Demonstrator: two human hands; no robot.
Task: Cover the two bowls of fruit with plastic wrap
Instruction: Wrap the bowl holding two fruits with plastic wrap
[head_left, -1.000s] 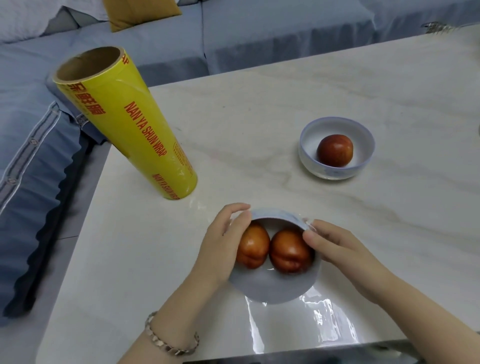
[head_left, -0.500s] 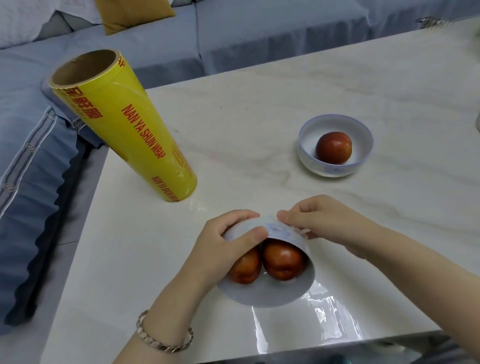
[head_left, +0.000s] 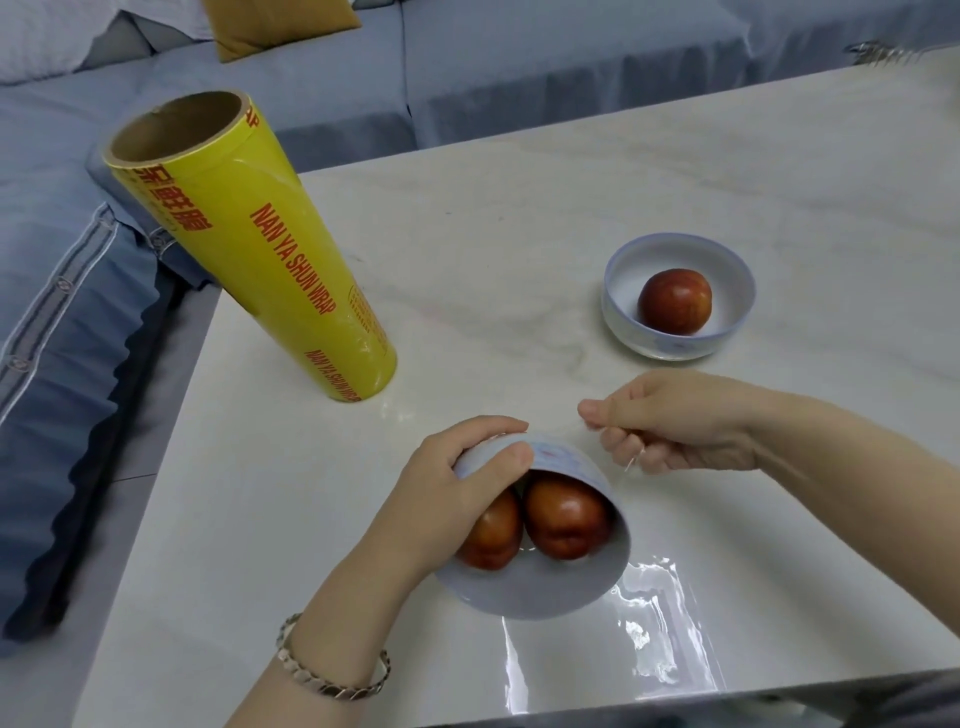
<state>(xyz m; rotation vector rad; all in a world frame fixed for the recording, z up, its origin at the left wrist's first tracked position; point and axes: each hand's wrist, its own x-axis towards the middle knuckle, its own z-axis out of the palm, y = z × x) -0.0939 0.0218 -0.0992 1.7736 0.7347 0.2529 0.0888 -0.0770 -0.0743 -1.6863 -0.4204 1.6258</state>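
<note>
A white bowl (head_left: 545, 582) holding two red fruits (head_left: 566, 519) is tipped toward me near the table's front edge. My left hand (head_left: 457, 493) grips its far rim, thumb over the edge. My right hand (head_left: 670, 421) is just right of the bowl's far side, fingers curled, pinching a clear edge of plastic wrap (head_left: 631, 462). More wrap (head_left: 649, 623) lies shiny on the table under and in front of the bowl. A second white bowl (head_left: 628, 270) with one red fruit (head_left: 674, 300) stands uncovered farther back right. The yellow roll of wrap (head_left: 270, 260) stands upright at the left.
The white marble table (head_left: 519, 208) ends at the left beside the roll and close to me at the bottom. A blue sofa (head_left: 467, 67) with a mustard cushion (head_left: 275, 26) lies behind and to the left. A bracelet (head_left: 332, 675) is on my left wrist.
The bowl has been tipped up toward me. My right hand left the bowl's right rim, went over its far side and now pulls back to the right, pinching the wrap.
</note>
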